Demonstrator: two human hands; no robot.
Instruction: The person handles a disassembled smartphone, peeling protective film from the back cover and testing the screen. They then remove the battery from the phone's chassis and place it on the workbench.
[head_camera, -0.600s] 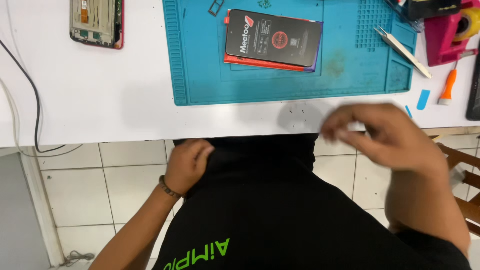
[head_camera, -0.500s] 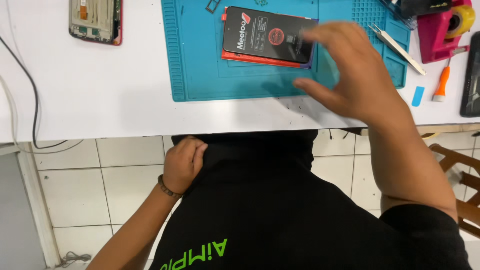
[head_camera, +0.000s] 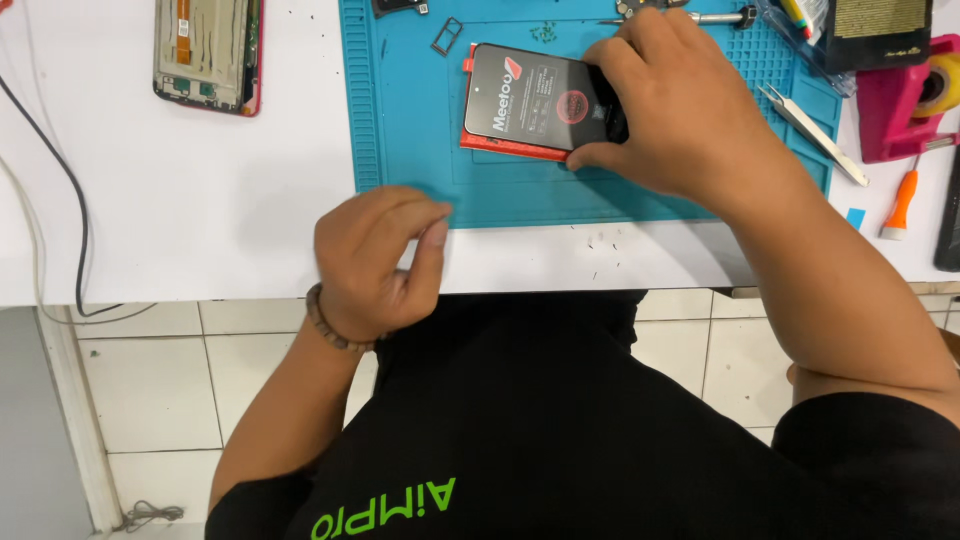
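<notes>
Right hand: upper right of centre, fingers curled and clamped on the right end of a dark phone screen, thumb pressing its lower edge.

Dark phone screen: upper centre of the frame, lying slightly tilted on top of a red phone body, whose edge shows beneath its lower left side. Both rest on the blue work mat.

Left hand: left of centre, over the near edge of the white table, just below the mat's lower left corner. Fingers bunched together, tips meeting the thumb; whether anything is pinched between them cannot be told. Beaded bracelet on the wrist.

Opened phone frame: upper left, on the table, well apart from the mat.

Tweezers: right side, at the mat's edge. Pink tape dispenser beside them; small orange-handled screwdriver below it.

Black cable: far left, running down off the table.
</notes>
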